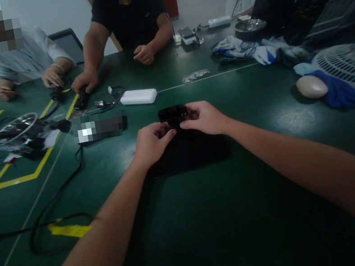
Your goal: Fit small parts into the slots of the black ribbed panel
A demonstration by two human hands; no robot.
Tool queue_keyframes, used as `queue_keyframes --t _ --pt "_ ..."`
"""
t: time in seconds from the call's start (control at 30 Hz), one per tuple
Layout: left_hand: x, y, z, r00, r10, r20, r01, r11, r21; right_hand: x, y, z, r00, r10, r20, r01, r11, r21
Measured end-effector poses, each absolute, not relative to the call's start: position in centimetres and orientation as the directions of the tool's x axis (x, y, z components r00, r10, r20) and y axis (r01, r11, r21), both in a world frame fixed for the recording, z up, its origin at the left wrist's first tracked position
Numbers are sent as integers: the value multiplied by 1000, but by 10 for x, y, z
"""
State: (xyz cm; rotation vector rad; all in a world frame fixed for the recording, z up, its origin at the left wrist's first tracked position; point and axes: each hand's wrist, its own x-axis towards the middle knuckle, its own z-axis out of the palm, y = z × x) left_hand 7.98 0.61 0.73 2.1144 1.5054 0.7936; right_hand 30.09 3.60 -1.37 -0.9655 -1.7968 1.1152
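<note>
A small black cylindrical object (172,113) is held between my two hands, above the far edge of a flat black mat or panel (194,150) on the green table. My left hand (155,142) pinches its left lower side with thumb and fingers. Around its right end, the thumb and fingers of my right hand (202,117) are closed. The object's details are too dark to make out. Beyond it to the left lies a white power bank (138,96).
Two people sit across the green table (256,174); one person's hand (86,81) touches a black device. A metal bowl with parts (22,128) and cables (54,196) lie left. At right are gloves (339,88), a beige mouse-like object (311,86) and a fan (351,65).
</note>
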Motion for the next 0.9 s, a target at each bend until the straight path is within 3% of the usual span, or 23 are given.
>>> queue_keyframes --t 0.43,0.7,0.9 --pt "77 7 2 280 934 220 684 -355 637 299 32 0 -382 903 198 261 311 -914" --pt "79 5 7 321 923 211 762 -384 522 300 34 -1 -385 912 144 350 288 -891" --pt "79 7 7 328 923 199 769 -383 511 308 39 3 -431 891 141 345 307 -887"
